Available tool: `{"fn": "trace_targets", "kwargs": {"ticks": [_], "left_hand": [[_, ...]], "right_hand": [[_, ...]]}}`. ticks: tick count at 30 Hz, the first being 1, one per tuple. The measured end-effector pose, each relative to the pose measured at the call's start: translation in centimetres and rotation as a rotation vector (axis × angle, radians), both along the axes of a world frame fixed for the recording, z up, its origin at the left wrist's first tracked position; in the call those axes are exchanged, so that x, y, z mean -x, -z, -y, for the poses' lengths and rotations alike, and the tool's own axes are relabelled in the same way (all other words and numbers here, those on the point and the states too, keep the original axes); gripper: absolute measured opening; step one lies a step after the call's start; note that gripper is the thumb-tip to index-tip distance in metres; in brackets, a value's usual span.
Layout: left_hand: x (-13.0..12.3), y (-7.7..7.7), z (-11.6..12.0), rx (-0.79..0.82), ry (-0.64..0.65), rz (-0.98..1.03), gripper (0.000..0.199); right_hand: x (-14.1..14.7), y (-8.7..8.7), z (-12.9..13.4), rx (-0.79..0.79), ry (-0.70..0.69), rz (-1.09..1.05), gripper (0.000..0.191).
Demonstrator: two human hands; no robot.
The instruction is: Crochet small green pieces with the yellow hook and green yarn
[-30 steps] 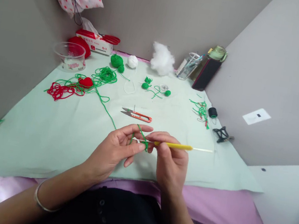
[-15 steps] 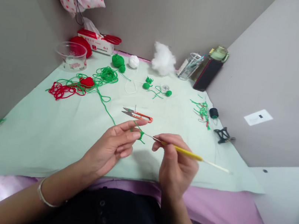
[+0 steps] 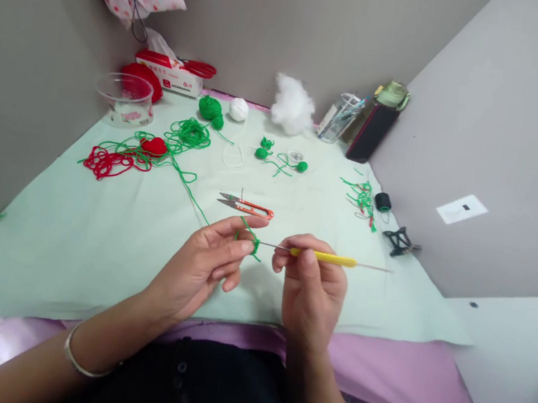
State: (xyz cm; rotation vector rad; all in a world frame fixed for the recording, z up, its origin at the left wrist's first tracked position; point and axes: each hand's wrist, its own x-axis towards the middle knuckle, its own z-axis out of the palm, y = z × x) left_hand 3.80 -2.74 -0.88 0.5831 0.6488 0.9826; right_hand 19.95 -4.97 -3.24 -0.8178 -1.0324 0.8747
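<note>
My left hand (image 3: 213, 257) pinches a small piece of green crochet (image 3: 255, 247) between thumb and fingers. Green yarn (image 3: 193, 197) runs from the loose heap over the raised index finger to this piece. In my right hand (image 3: 314, 286) is a crochet hook (image 3: 328, 258) with a yellow handle, held like a pencil and nearly level. Its thin metal shaft reaches left to the green stitches; the tip is too small to make out there. Just beyond my left fingertips lie orange-handled thread snips (image 3: 248, 207), blades pointing left.
Green yarn (image 3: 189, 134) and red yarn (image 3: 107, 162) lie loose at the left, near a clear tub (image 3: 127, 114) and tissue box (image 3: 183, 79). White stuffing (image 3: 292, 105), a pen cup (image 3: 339, 121) and a bottle (image 3: 376, 123) stand behind. Yarn scraps (image 3: 364, 197) and black thread (image 3: 383, 202) lie right.
The crochet hook has swung from slanting down to the right to nearly level, as my right hand turned and shifted slightly left. My left hand keeps its pinch on the green piece.
</note>
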Motion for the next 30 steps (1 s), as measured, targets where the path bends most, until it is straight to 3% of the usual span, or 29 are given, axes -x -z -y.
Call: {"fn": "trace_targets", "kwargs": {"ticks": [7, 13, 25, 30], "left_hand": [[-0.36, -0.02, 0.39, -0.025, 0.016, 0.005, 0.024], [-0.18, 0.18, 0.45, -0.021, 0.011, -0.022, 0.024], [-0.09, 0.33, 0.29, -0.047, -0.016, -0.061, 0.020], [-0.28, 0.47, 0.68, -0.187, -0.076, -0.221, 0.043]], "right_hand": [[0.62, 0.40, 0.07, 0.056, -0.127, -0.035, 0.011], [0.34, 0.31, 0.32, -0.044, 0.056, 0.132, 0.016], [-0.05, -0.05, 0.36, 0.001, -0.019, 0.031, 0.016], [0.53, 0.22, 0.67, -0.036, -0.030, 0.162, 0.019]]}}
